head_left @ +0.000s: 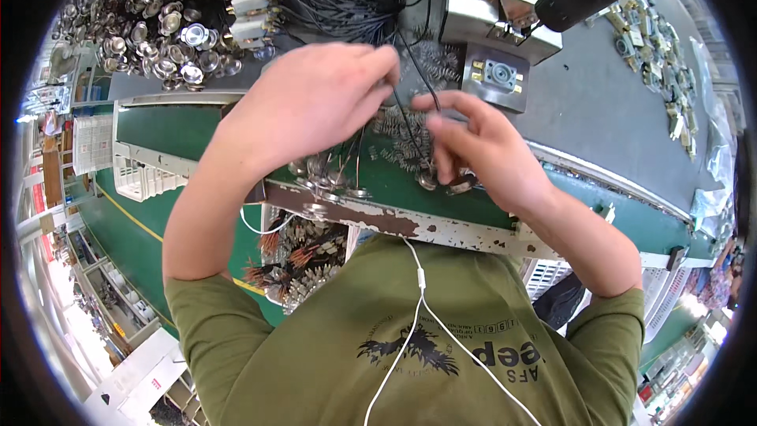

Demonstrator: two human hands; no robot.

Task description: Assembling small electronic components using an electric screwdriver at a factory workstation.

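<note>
an olive shirt (315, 331), a white cord (420, 278) down its front, lies closest. over the desk (583, 114), the left hand (327, 91) blurs — whether its grip is clenched cannot be told. a black wire (415, 61) slants to the curled right hand (489, 146) — grasped or merely touched, unclear — above small springs (398, 150).

Thin black wire (415, 63), coil springs (400, 150) and round metal cap (426, 182).
The wire shows as two slender runs, both slanting down rightward; whether they join cannot be determined. The lower run (408, 122) crosses above the coil springs, which are small, silver-grey and loosely heaped. The silvery cap sits at the heap's lower edge, near the lower run's end.
</note>
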